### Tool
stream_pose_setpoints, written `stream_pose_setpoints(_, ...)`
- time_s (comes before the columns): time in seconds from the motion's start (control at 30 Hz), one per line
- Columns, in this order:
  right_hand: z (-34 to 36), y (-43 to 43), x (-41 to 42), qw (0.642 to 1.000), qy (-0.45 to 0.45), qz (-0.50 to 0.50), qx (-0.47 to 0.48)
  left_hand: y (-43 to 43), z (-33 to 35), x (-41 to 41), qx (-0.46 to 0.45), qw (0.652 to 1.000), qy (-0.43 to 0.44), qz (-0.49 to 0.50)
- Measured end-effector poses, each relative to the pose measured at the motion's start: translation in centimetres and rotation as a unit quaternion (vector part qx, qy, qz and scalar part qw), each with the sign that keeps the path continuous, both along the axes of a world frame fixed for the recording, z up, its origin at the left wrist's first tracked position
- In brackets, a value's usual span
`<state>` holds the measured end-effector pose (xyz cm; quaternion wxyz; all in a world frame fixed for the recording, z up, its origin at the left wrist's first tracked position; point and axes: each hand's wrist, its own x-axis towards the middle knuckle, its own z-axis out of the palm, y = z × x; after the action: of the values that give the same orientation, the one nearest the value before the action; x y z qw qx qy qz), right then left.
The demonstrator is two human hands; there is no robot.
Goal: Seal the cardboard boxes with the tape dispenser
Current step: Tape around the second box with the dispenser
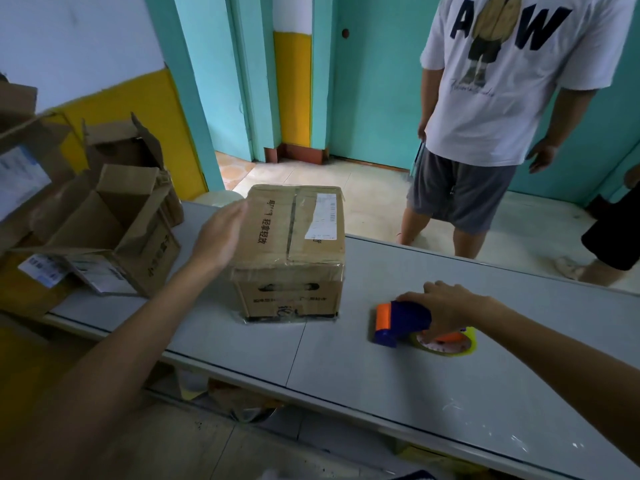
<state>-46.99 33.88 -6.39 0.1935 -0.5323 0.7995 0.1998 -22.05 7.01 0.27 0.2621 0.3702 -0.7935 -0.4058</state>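
A closed cardboard box (294,244) with clear tape along its top seam and a white label stands in the middle of the grey table (346,368). My left hand (221,233) lies flat against the box's left top edge, fingers straight. To the right of the box lies the blue and orange tape dispenser (405,323) with a yellow-rimmed tape roll. My right hand (446,306) grips the dispenser from above, fingers curled over its body.
An open cardboard box (110,230) with raised flaps stands at the table's left end, with more open boxes (124,147) behind it. A person in a white shirt (502,81) stands beyond the table's far edge. Another person's leg (609,244) shows at the right.
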Motion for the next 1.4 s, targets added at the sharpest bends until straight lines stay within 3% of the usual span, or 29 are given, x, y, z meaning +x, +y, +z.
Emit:
stream_pose_setpoints(0.1,0.6,-0.6,-0.1,0.998,-0.029,-0.049,0.008,-0.5,-0.4,2.3,-0.031,0.996,-0.003,0.080)
stream_pose_setpoints(0.23,1.3,-2.0,0.8,0.994,-0.034,-0.050,-0.095,-0.6,-2.2,4.4,0.059,0.997,-0.014,0.057)
stream_pose_setpoints(0.3,2.0,-3.1,1.9,0.969,-0.105,-0.077,-0.211,-0.5,-2.8,4.8,0.089,0.995,0.003,0.034)
stream_pose_setpoints(0.37,2.8,-4.6,3.6,0.920,-0.193,-0.108,-0.323,-0.3,-3.0,5.0,0.098,0.995,0.019,0.019)
stream_pose_setpoints(0.47,3.8,-6.8,5.8,0.885,-0.242,-0.077,-0.391,-0.2,-3.2,5.2,0.097,0.995,0.029,0.006)
stream_pose_setpoints(0.63,4.3,-8.0,6.5,0.893,-0.200,0.012,-0.403,-1.1,-4.0,6.9,0.052,0.995,0.023,-0.083)
stream_pose_setpoints(0.8,4.4,-8.3,6.4,0.892,-0.203,0.039,-0.403,-1.7,-5.3,6.9,-0.110,0.987,0.022,-0.115)
stream_pose_setpoints(0.93,4.0,-8.6,6.6,0.885,-0.209,0.015,-0.416,-2.2,-5.7,6.9,-0.186,0.972,0.030,-0.142)
stream_pose_setpoints(1.23,3.2,-8.7,6.5,0.866,-0.272,-0.052,-0.416,-2.8,-6.4,6.2,-0.151,0.972,0.061,-0.172)
stream_pose_setpoints(1.4,3.3,-8.4,6.8,0.862,-0.277,-0.072,-0.418,-2.9,-6.2,6.2,-0.179,0.968,0.036,-0.174)
